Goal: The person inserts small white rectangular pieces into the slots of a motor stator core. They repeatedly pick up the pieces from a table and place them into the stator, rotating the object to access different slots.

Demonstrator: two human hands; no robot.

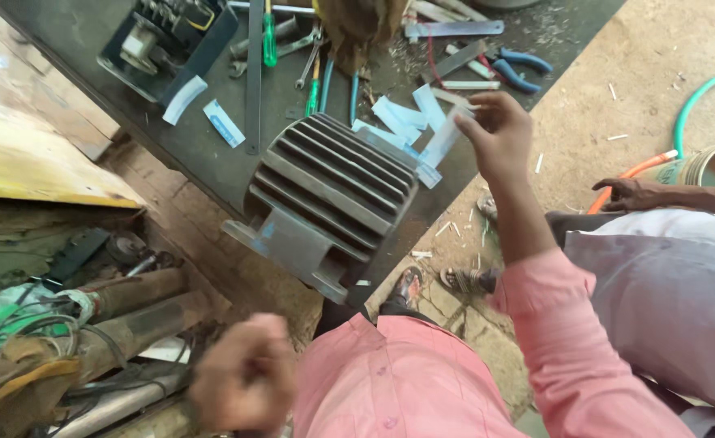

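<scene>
My right hand [499,134] is raised over the edge of the dark workbench [203,154] and pinches a pale translucent strip [447,134] of insulating sheet. More such strips [398,118] lie on the bench just behind a grey finned motor housing [329,191], which rests at the bench edge. My left hand [244,381] is low near my pink shirt, blurred, with its fingers curled into a fist and nothing visible in it.
Screwdrivers [269,36], spanners [309,61], blue-handled pliers [515,69] and a dark device [167,40] lie on the bench. Another person in a pale shirt [665,292] sits at right, a hand [629,193] near an orange hose. Pipes and wires [90,332] clutter the left floor.
</scene>
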